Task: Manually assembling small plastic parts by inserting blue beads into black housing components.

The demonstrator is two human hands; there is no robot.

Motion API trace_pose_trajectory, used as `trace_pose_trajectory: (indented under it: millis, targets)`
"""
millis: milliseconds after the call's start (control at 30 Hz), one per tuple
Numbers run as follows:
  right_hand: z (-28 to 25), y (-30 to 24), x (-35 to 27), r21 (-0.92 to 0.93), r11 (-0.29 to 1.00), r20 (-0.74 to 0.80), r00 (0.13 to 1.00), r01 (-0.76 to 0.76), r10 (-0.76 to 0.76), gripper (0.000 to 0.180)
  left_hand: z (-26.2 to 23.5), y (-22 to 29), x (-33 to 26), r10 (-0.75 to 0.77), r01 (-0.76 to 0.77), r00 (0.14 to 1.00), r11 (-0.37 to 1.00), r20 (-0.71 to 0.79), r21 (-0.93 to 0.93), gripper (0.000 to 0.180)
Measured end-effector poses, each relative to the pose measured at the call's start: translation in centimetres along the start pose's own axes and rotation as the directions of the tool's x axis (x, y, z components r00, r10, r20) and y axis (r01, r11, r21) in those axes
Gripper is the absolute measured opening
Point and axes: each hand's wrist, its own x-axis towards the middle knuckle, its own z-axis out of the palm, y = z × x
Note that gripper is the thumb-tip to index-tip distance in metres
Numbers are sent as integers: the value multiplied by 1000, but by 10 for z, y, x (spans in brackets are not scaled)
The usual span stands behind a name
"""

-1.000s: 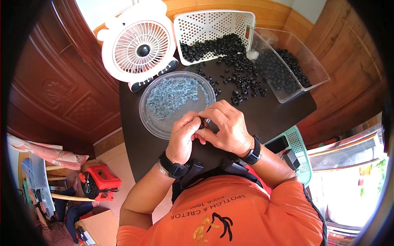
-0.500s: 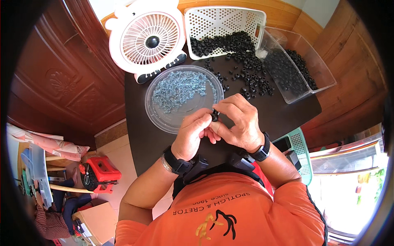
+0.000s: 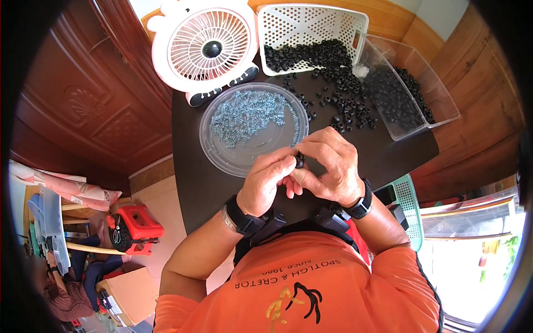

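Note:
My left hand [image 3: 262,182] and my right hand [image 3: 332,169] meet over the near part of the dark table. A small black plastic piece [image 3: 300,161] is pinched between their fingertips; its far end is covered by my right fingers. Just beyond my left hand lies a round clear plastic dish [image 3: 252,162], with many small bluish-silver coils that look like springs [image 3: 244,119]. Farther back, loose black plastic pieces [image 3: 350,100] spill across the table from a tipped white perforated basket [image 3: 311,22].
A clear bin [image 3: 438,100] of black pieces lies at the back right. The white fan [image 3: 211,50] stands back left. A green perforated basket [image 3: 410,211] is beside the table's right edge. Another person [image 3: 72,294] sits low at left, near a red case [image 3: 139,225] and cardboard box [image 3: 130,297].
The whole view has shifted slightly. My hands stay together on the black piece, and my fingers have changed position only a little.

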Motion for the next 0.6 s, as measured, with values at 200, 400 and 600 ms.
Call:
trace_pose_trajectory:
  millis: [200, 400, 600]
  targets:
    - [2, 0, 3, -40, 999, 20, 1000, -19, 20, 34, 1, -1, 2, -9, 5, 997, 998, -78, -59, 38]
    - [5, -3, 2, -42, 998, 54, 997, -55, 57, 34, -3, -2, 4, -24, 9, 996, 986, -89, -165, 33]
    - [9, -4, -2, -56, 995, 35, 995, -88, 90, 34, -6, -6, 6, -31, 18, 998, 973, -51, -229, 32]
